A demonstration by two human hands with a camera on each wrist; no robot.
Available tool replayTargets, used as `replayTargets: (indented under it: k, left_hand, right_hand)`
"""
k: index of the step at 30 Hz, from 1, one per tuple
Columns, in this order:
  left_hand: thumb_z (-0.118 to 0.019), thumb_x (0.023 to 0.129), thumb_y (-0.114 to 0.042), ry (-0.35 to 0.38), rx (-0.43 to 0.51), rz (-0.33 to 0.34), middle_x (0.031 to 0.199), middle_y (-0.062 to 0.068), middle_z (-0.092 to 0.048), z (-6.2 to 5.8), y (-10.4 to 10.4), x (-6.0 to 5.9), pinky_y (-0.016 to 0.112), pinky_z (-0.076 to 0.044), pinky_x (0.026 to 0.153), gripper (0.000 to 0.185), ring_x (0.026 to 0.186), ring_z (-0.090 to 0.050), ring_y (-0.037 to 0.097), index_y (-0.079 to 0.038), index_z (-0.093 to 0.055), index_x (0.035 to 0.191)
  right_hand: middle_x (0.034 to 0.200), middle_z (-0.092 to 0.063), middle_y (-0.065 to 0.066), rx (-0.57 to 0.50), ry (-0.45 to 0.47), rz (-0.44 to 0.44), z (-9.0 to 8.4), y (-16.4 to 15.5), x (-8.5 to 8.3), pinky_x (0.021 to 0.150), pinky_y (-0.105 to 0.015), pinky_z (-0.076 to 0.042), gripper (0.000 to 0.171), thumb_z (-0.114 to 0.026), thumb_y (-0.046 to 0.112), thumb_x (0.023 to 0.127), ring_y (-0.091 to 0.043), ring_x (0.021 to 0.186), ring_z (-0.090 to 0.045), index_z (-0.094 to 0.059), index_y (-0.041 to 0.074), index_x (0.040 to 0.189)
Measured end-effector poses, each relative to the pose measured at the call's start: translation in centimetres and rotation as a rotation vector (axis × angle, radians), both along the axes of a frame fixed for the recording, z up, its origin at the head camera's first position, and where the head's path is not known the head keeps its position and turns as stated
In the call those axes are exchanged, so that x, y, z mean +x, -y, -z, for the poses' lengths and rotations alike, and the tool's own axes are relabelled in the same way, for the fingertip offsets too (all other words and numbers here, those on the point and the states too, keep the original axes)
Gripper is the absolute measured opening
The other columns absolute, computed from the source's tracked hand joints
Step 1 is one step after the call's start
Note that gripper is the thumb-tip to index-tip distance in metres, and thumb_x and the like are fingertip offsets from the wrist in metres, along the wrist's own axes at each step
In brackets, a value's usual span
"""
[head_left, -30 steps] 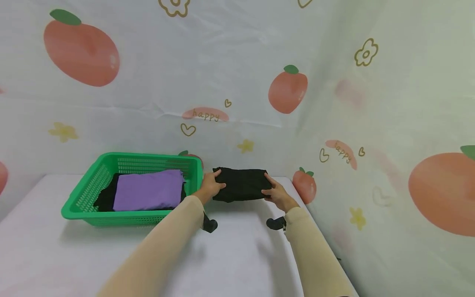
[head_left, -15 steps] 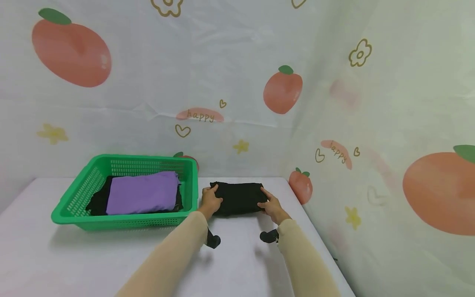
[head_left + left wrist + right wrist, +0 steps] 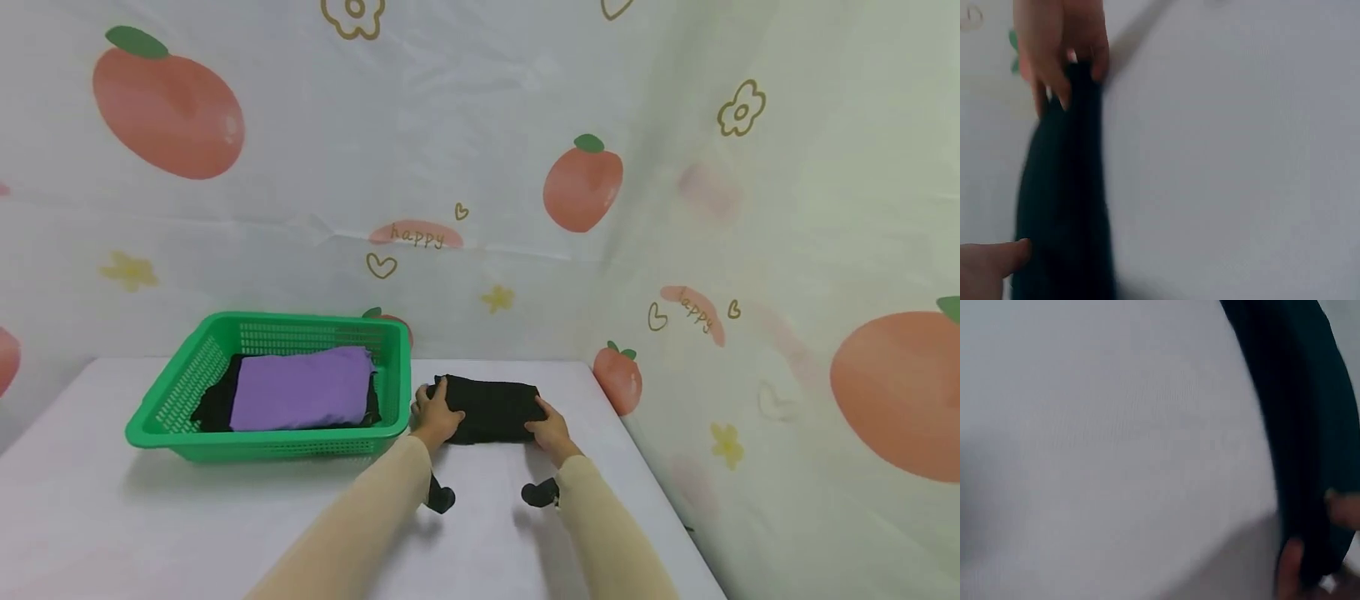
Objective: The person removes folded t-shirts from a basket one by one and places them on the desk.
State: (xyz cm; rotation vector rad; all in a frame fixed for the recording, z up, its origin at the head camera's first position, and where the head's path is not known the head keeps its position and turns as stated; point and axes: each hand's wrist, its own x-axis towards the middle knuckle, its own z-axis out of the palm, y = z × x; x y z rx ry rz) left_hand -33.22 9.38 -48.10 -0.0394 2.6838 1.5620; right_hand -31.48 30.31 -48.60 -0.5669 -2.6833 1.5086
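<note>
A folded black cloth (image 3: 492, 411) lies low over the white table, right of the green basket. My left hand (image 3: 437, 419) grips its left end, with the thumb on the near side and fingers over the top. At the opposite end, my right hand (image 3: 551, 431) holds the cloth between thumb and fingers. In the left wrist view the black fabric (image 3: 1063, 187) runs lengthwise, my left thumb (image 3: 997, 259) against its side and the right hand (image 3: 1066, 44) pinching the far end. The right wrist view shows the folded edge (image 3: 1291, 425) and blurred fingertips (image 3: 1290, 565) around its end.
A green plastic basket (image 3: 281, 433) stands just left of the left hand. Inside it a folded purple cloth (image 3: 300, 390) lies on black cloth (image 3: 217, 402). A white sheet printed with fruit (image 3: 510, 100) hangs behind the table (image 3: 487, 533) and along its right side.
Both hands have brought the black cloth down from above the table to its surface, keeping hold of both ends. The basket stays in place; the head view shifts slightly.
</note>
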Motion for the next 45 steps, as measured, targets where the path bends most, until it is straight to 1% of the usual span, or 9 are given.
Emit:
replayTargets:
  k: [4, 7, 11, 15, 20, 25, 33, 40, 45]
  left_hand:
    - [-0.061, 0.096, -0.026, -0.020, 0.078, 0.051, 0.160, 0.024, -0.007, -3.0, 0.8, -0.1, 0.063, -0.020, 0.115, 0.077, 0.146, -0.010, 0.048, -0.014, -0.019, 0.158]
    - [-0.058, 0.097, -0.028, -0.066, 0.172, 0.127, 0.159, 0.023, -0.018, -6.2, 2.2, 0.1, 0.060, -0.024, 0.115, 0.072, 0.145, -0.018, 0.046, -0.014, -0.022, 0.158]
    - [-0.053, 0.100, -0.023, -0.116, 0.258, 0.185, 0.155, 0.019, -0.033, -9.7, 6.2, 0.6, 0.054, -0.028, 0.116, 0.060, 0.145, -0.028, 0.037, -0.013, -0.030, 0.155]
    - [-0.048, 0.104, -0.018, -0.228, 0.277, 0.189, 0.151, 0.017, -0.040, -11.2, 11.8, 0.9, 0.052, -0.034, 0.113, 0.053, 0.141, -0.036, 0.035, -0.012, -0.031, 0.154]
    - [-0.047, 0.105, -0.023, -0.422, 0.153, 0.121, 0.145, 0.023, -0.044, -10.5, 18.6, 0.9, 0.058, -0.043, 0.099, 0.056, 0.131, -0.045, 0.042, -0.013, -0.026, 0.156]
    - [-0.043, 0.106, -0.033, -0.450, -0.010, 0.015, 0.143, 0.031, -0.041, -8.6, 24.1, 0.3, 0.064, -0.043, 0.092, 0.062, 0.126, -0.044, 0.050, -0.008, -0.020, 0.157]
    - [-0.038, 0.104, -0.048, -0.169, -0.194, 0.021, 0.148, 0.045, -0.019, -5.6, 29.4, -0.9, 0.073, -0.026, 0.103, 0.083, 0.133, -0.024, 0.062, 0.004, 0.002, 0.156]
    - [-0.040, 0.101, -0.053, 0.002, -0.138, 0.076, 0.154, 0.042, 0.000, -4.9, 29.9, -0.9, 0.071, -0.015, 0.110, 0.093, 0.140, -0.006, 0.061, 0.003, 0.013, 0.153]
    - [-0.039, 0.100, -0.056, 0.085, -0.137, 0.077, 0.154, 0.040, 0.008, -4.4, 30.2, -0.7, 0.071, -0.013, 0.111, 0.096, 0.140, 0.000, 0.060, 0.007, 0.012, 0.152]
  right_hand:
    - [0.138, -0.044, -0.033, 0.271, -0.057, 0.083, -1.9, 2.8, -0.8, 0.102, -0.054, -0.041, 0.054, -0.060, 0.014, 0.090, -0.049, 0.127, -0.042, -0.051, 0.004, 0.142]
    - [0.130, -0.048, -0.031, 0.310, -0.195, 0.107, -3.6, 5.5, -1.2, 0.098, -0.056, -0.041, 0.046, -0.060, 0.018, 0.093, -0.046, 0.121, -0.044, -0.057, 0.004, 0.136]
    - [0.126, -0.054, -0.026, 0.183, -0.430, 0.006, -5.3, 9.7, -1.2, 0.094, -0.052, -0.046, 0.040, -0.062, 0.012, 0.093, -0.042, 0.115, -0.052, -0.059, 0.002, 0.131]
    - [0.127, -0.057, -0.019, -0.003, -0.524, -0.158, -6.8, 13.8, -0.4, 0.091, -0.045, -0.052, 0.040, -0.062, 0.012, 0.095, -0.034, 0.111, -0.059, -0.057, 0.006, 0.134]
    - [0.136, -0.053, -0.010, -0.194, -0.475, -0.387, -7.8, 17.6, 1.1, 0.093, -0.042, -0.053, 0.054, -0.059, 0.027, 0.100, -0.027, 0.118, -0.058, -0.038, 0.022, 0.150]
    - [0.148, -0.042, -0.006, -0.290, -0.383, -0.549, -7.4, 20.5, 1.4, 0.106, -0.047, -0.044, 0.069, -0.051, 0.043, 0.101, -0.025, 0.134, -0.047, -0.014, 0.032, 0.158]
    - [0.159, -0.029, -0.012, -0.275, -0.191, -0.557, -6.8, 24.5, -0.4, 0.110, -0.051, -0.038, 0.078, -0.057, 0.046, 0.098, -0.032, 0.145, -0.032, -0.011, 0.029, 0.159]
    - [0.163, -0.021, -0.011, -0.198, -0.035, -0.539, -6.1, 25.3, -1.5, 0.115, -0.053, -0.030, 0.077, -0.053, 0.044, 0.100, -0.033, 0.148, -0.024, -0.012, 0.017, 0.160]
    - [0.162, -0.020, -0.015, -0.257, 0.069, -0.536, -5.5, 25.9, -1.6, 0.107, -0.056, -0.040, 0.077, -0.055, 0.041, 0.100, -0.038, 0.145, -0.029, -0.014, 0.015, 0.160]
